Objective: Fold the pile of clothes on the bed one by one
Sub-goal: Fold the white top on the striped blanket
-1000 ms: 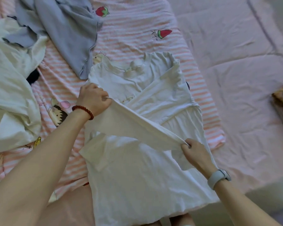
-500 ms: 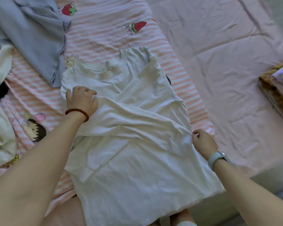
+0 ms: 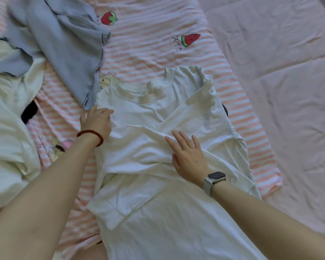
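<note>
Both the left hand (image 3: 97, 121) and right hand (image 3: 189, 156) lie flat with straight fingers, pressing a fold into the white T-shirt (image 3: 158, 212) spread on the striped sheet (image 3: 158, 53), so the next move likely calls for gripping its lower hem

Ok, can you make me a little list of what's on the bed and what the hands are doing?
being folded: white T-shirt, sides folded in
left hand: flat on the shirt's left edge
right hand: flat, pressing the fold
waiting: blue garment, pale garment
underneath: striped sheet with fruit pictures
wrists: red bead bracelet, watch
</note>
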### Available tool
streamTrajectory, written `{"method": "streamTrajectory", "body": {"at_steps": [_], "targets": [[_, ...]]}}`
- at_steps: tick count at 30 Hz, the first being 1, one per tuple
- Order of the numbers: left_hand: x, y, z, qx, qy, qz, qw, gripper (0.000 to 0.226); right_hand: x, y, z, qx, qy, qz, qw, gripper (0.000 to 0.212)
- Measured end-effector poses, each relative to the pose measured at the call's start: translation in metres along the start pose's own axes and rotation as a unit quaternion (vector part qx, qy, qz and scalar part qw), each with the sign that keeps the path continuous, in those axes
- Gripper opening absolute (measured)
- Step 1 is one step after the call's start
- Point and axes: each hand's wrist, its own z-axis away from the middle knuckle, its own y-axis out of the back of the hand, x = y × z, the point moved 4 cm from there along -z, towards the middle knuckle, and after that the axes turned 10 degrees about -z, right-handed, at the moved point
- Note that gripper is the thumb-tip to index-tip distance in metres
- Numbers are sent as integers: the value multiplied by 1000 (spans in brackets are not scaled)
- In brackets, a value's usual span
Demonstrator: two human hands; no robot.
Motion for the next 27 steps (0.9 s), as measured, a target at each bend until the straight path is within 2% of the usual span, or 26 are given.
{"method": "streamTrajectory", "body": {"at_steps": [2, 4, 6, 7, 9, 10, 13, 16, 18, 20, 23, 25, 27], "targets": [[-9, -4, -10, -42, -20, -20, 999, 40, 0, -9, -16, -28, -12, 9, 999, 55], [-14, -3, -18, -63, -73, -87, 992, 34, 7, -16, -26, -57, -35, 1, 998, 59], [-17, 6, -25, -12, -97, -118, 988, 27, 15, -22, -30, -60, -33, 19, 997, 56], [-20, 14, -27, 38, -76, -85, 993, 25, 18, -23, -29, -57, -24, 35, 997, 52], [-31, 28, -26, 126, 36, 33, 991, 22, 22, -25, -28, -42, -1, 48, 998, 46], [-36, 29, -25, 142, 93, 88, 982, 21, 23, -23, -29, -24, 10, 45, 999, 44], [-38, 12, -24, 97, 164, 172, 966, 32, 23, -2, -36, 57, 32, 13, 998, 41], [-36, -3, -30, 29, 156, 211, 965, 59, 36, 32, -65, 122, 63, 17, 990, 39], [-36, -7, -34, 0, 150, 182, 972, 70, 54, 55, -93, 144, 64, 59, 986, 39], [-36, -4, -38, 3, 155, 117, 981, 73, 71, 77, -123, 132, 33, 104, 985, 44], [-33, 6, -49, -2, 152, 87, 985, 74, 96, 97, -167, 35, -73, 145, 986, 56], [-33, 8, -57, -20, 164, 148, 975, 69, 110, 103, -191, -4, -146, 66, 987, 56], [-35, 10, -60, -14, 178, 277, 944, 54, 113, 110, -205, 1, -209, -79, 975, 51]]}}
